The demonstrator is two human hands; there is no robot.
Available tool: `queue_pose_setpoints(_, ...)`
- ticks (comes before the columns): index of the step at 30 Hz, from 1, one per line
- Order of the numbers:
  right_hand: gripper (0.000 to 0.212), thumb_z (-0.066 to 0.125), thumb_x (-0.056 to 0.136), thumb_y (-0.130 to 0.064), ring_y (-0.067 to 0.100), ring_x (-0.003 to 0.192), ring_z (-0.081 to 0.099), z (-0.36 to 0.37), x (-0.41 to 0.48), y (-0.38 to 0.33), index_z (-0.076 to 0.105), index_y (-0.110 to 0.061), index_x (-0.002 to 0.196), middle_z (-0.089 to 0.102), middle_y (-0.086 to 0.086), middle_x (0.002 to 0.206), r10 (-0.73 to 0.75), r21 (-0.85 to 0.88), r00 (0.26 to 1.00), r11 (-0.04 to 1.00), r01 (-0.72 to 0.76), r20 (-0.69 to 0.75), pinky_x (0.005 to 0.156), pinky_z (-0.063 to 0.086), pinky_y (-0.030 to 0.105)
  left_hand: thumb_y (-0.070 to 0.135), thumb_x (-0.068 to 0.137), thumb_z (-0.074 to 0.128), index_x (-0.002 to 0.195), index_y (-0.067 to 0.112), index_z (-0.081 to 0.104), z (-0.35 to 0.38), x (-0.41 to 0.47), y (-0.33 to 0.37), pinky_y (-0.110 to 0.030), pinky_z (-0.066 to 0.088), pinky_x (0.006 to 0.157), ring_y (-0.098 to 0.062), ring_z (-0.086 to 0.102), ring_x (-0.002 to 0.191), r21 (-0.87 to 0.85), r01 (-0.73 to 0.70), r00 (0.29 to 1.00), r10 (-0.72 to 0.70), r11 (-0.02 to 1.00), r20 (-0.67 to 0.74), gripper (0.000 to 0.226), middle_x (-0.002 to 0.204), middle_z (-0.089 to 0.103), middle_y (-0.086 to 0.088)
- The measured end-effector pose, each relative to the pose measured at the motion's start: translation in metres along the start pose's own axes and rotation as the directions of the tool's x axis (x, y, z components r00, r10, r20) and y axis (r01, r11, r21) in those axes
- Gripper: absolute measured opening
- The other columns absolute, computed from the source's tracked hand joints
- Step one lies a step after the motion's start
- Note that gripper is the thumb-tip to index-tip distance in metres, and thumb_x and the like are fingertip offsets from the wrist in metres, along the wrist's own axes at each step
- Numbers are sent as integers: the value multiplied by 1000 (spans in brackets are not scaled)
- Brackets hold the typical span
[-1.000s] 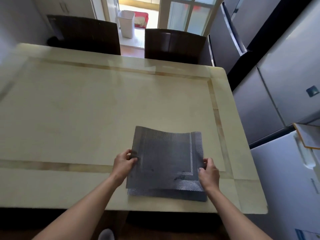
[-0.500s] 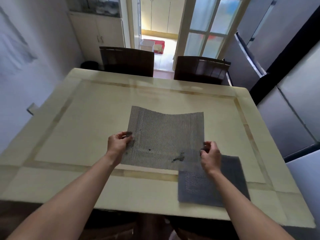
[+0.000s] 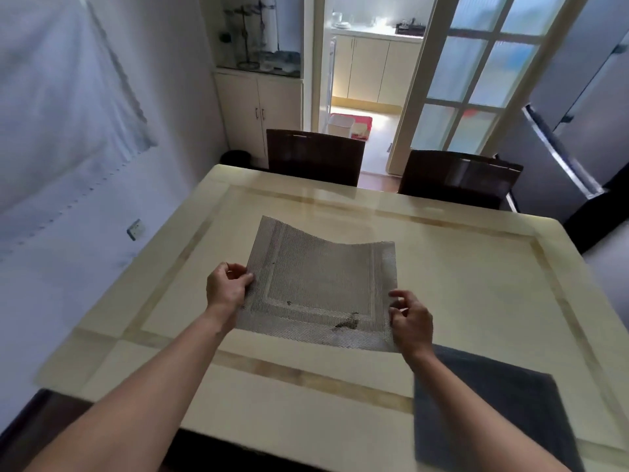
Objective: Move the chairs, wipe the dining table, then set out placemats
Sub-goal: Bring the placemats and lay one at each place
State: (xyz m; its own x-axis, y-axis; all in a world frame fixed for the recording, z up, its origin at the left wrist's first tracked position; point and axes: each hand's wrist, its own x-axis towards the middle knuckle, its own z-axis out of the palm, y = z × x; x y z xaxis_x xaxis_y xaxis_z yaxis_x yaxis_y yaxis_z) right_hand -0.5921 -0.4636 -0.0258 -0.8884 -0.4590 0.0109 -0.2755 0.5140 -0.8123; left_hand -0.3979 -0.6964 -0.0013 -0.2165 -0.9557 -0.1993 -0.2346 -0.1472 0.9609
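We are setting out placemats: left hand (image 3: 227, 288) and right hand (image 3: 412, 324) are pinching the grey placemat (image 3: 320, 284) by its sides above mid tabletop (image 3: 476, 284), the dark placemat (image 3: 490, 420) lying near right. Next, likely, we are lowering it flat.

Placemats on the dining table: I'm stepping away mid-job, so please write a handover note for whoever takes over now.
The left hand pinches the left edge of the light grey placemat; the right hand pinches its right edge.
It hangs sagging over the middle of the table, not yet laid.
The dark placemat lies flat at the near right corner.
Two chairs stand at the far side.
Left to do: lay the held mat at a seat; no further mats in view.
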Motion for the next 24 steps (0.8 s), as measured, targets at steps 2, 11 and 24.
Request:
queue_pose_setpoints(2, 22, 57, 85, 4, 19, 76, 62, 14, 6, -3, 70, -7, 99, 71, 10, 91, -1, -4, 1000, 1000, 1, 13, 70, 42, 22, -3, 80, 67, 71, 18, 52, -7, 14, -3, -22, 45, 60, -13, 52, 65, -2, 13, 1000, -13, 1000, 3, 28, 73, 58, -2)
queue_pose_setpoints(11, 20, 58, 87, -1, 29, 92, 67, 107, 69, -59, 72, -3, 101, 72, 15, 99, 28, -38, 999, 999, -29, -27, 75, 43, 23, -7, 82, 62, 70, 20, 54, -24, 149, 3, -17, 45, 56, -15, 52, 66, 32, 7, 999, -8, 999, 39, 31, 70, 58, 1)
queue_pose_setpoints(24, 20, 58, 89, -4, 28, 95, 67, 278, 183, -96, 71, -3, 103, 72, 15, 102, 93, -103, 993, 990, -100, -71, 79, 45, 24, -6, 81, 63, 71, 18, 56, -17, 362, -47, -34, 50, 80, -22, 58, 80, 57, 119, 992, -121, 991, 30, 27, 83, 64, -9)
